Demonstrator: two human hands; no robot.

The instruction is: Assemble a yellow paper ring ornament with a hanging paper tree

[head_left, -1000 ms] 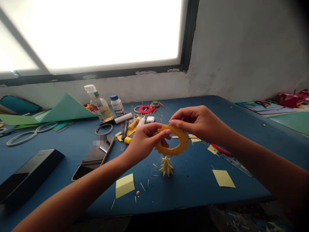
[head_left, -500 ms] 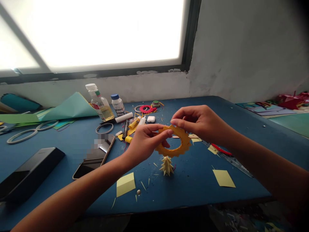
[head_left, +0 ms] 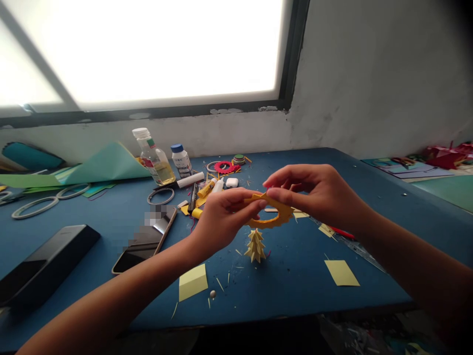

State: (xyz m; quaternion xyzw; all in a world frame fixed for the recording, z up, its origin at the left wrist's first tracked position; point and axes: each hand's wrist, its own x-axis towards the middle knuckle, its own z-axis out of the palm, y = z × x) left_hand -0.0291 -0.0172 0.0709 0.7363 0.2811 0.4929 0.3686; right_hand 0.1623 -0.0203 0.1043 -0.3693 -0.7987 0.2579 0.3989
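My left hand (head_left: 225, 217) is closed on the left side of a yellow paper ring (head_left: 284, 213) with a zigzag outer edge, thumb in front and fingers behind. At the ring's top, my right hand (head_left: 306, 190) is closed in a pinch, its thumb close against the ring. A small pink bit, seemingly thread (head_left: 269, 187), shows at those fingertips. Directly below the ring is a pale yellow folded-paper tree (head_left: 255, 246), upright. I cannot tell whether it hangs or stands. Pink thread also shows beside the tree's base.
On the blue table (head_left: 295, 286) lie pale yellow paper pieces (head_left: 342, 272) and thin scraps. Leftward are a phone (head_left: 142, 246), a dark box (head_left: 48, 261) and grey rings (head_left: 35, 207). Behind stand an oil-like bottle (head_left: 157, 162), a blue-capped bottle (head_left: 181, 161) and a red ring (head_left: 225, 167).
The ring has tipped flatter, so its opening looks narrower. My right hand has come down closer onto its top edge, and the pink bit now shows. The tree appears slightly higher.
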